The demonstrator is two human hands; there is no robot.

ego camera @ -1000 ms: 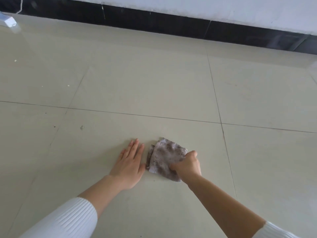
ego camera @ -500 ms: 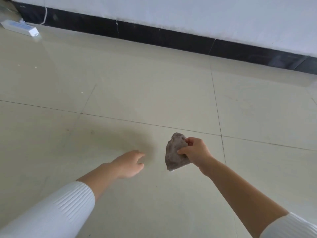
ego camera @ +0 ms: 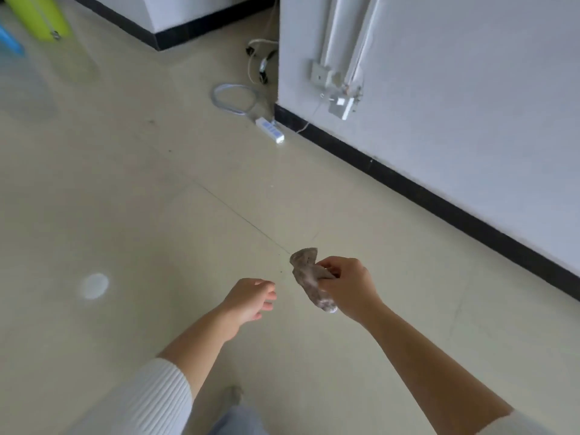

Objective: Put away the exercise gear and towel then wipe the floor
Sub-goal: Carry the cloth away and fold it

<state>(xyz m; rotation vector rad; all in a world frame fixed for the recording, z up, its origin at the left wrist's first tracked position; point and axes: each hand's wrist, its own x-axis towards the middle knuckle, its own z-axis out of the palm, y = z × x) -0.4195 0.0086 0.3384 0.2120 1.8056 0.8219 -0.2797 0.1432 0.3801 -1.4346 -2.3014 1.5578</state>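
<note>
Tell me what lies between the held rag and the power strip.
Only bare floor with a grout line, seen in the head view, between the rag in the right hand and the power strip.

Top left, the green thing (ego camera: 37, 17) & the blue thing (ego camera: 9, 39) are cut off by the edge, can't tell what they are. Part of the rag (ego camera: 306, 271) is hidden in the right hand (ego camera: 348, 290). The cords (ego camera: 260, 62) go behind the wall (ego camera: 408, 120). The power strip (ego camera: 270, 130) is too blurry to see its holes. The left sleeve (ego camera: 141, 400), right sleeve (ego camera: 514, 423) & a leg (ego camera: 238, 422) are cut off at the btm.
</note>
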